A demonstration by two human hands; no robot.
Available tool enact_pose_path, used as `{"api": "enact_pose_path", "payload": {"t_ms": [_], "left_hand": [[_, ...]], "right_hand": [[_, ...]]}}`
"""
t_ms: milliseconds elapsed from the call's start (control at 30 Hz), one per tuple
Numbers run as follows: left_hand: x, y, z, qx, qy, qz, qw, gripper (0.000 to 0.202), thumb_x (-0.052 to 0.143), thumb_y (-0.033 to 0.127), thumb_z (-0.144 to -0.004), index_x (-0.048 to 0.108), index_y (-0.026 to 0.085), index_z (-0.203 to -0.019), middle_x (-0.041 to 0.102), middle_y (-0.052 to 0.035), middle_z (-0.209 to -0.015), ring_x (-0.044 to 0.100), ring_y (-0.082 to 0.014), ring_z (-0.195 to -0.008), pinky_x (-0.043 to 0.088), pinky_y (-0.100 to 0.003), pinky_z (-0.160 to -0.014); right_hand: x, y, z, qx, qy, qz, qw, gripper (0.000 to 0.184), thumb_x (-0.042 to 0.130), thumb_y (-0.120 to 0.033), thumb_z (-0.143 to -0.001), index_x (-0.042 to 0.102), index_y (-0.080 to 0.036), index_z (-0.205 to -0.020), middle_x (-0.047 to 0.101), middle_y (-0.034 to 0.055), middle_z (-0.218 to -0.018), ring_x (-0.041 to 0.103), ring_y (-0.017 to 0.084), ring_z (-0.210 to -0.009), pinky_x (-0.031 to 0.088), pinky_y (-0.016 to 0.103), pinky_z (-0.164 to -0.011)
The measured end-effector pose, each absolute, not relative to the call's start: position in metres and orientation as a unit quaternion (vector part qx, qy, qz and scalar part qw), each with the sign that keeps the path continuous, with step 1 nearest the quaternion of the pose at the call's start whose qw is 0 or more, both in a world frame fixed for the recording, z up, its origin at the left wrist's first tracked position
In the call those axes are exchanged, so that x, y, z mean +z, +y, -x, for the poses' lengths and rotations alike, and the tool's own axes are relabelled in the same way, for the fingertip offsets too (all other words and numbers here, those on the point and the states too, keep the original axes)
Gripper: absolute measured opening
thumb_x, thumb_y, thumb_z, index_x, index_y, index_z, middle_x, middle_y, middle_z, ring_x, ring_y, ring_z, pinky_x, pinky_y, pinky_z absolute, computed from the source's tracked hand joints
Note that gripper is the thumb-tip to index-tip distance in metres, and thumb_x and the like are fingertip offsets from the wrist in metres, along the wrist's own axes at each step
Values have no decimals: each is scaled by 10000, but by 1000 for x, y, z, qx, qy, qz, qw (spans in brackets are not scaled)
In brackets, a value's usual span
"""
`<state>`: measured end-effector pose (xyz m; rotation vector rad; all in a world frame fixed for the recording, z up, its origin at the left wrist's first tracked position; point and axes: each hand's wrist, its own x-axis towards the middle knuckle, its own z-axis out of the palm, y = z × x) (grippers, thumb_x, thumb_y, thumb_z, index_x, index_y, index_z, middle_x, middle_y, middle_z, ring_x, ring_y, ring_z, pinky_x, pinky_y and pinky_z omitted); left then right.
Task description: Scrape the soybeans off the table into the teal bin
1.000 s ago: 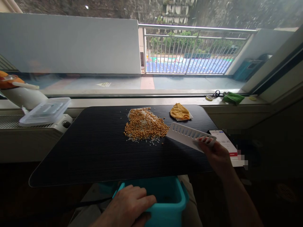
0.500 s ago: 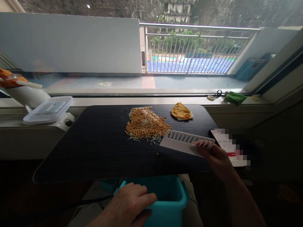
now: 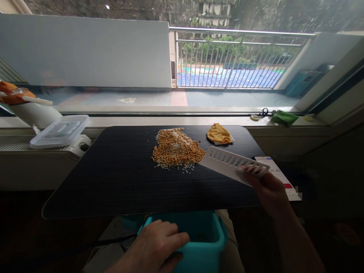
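My left hand (image 3: 159, 242) is closed over the rim of a teal plastic bin (image 3: 203, 248) below the table's front edge. A white slotted plastic strip (image 3: 222, 167) is pinched in my right hand (image 3: 267, 185), held tilted over the right half of the table. Its left end comes close to the right side of a heap of soybeans (image 3: 182, 149) mixed with white rice grains (image 3: 186, 167); whether it touches them I cannot tell. Scattered rice lies along the heap's front edge.
On the black table (image 3: 113, 182) a folded yellow cloth (image 3: 218, 133) lies at the back right. A phone (image 3: 274, 170) sits by the right edge, near my right hand. A clear plastic lid (image 3: 61, 131) rests on the radiator at left. The sill holds scissors (image 3: 264, 112) and a green cloth (image 3: 284, 117).
My right hand has moved right and slightly up with the slotted strip. The single bean near the table's front is gone from its spot. My left hand stays on the bin.
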<state>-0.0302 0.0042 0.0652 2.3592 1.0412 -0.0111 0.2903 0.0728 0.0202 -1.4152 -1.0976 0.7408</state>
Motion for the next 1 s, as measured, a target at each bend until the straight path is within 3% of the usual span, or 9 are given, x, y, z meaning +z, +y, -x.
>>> {"api": "enact_pose_path", "payload": {"t_ms": [100,367,667,800,1000], "left_hand": [[66,3,30,-5,389,-877,282,301,718,63,-841,637,237,-1073,660,7,-971,632,-192,-882,461,-261,-804],[62,5,30,-6,384,-879,283,313,710,62,-836,619,253,-1067,658,16,-962,628,-184,-871,458,-248,-777],[62,6,30,-14,386,-878,283,295,679,74,-865,610,256,-1085,654,15,-983,620,-183,-880,449,-254,-790],[58,4,31,-7,386,-875,293,319,685,60,-849,609,261,-1084,652,24,-981,614,-181,-875,441,-256,-792],[58,5,31,7,386,-872,301,321,677,53,-849,606,261,-1083,648,26,-993,610,-181,-889,437,-260,-810]], "right_hand": [[17,87,-294,286,-451,626,567,328,823,-512,-652,736,-242,-817,739,37,-859,681,242,-877,555,439,-868],[6,94,-296,286,-496,618,538,269,762,-480,-749,712,-234,-844,703,20,-851,643,216,-882,519,428,-903],[6,83,-300,307,-477,637,521,309,783,-497,-723,732,-234,-876,741,38,-887,671,246,-895,515,471,-925],[-2,77,-298,344,-463,607,547,294,805,-489,-701,737,-245,-850,743,28,-900,676,240,-926,523,446,-943],[2,54,-296,410,-470,597,504,263,795,-463,-729,774,-257,-890,775,48,-952,700,252,-963,544,408,-931]]}}
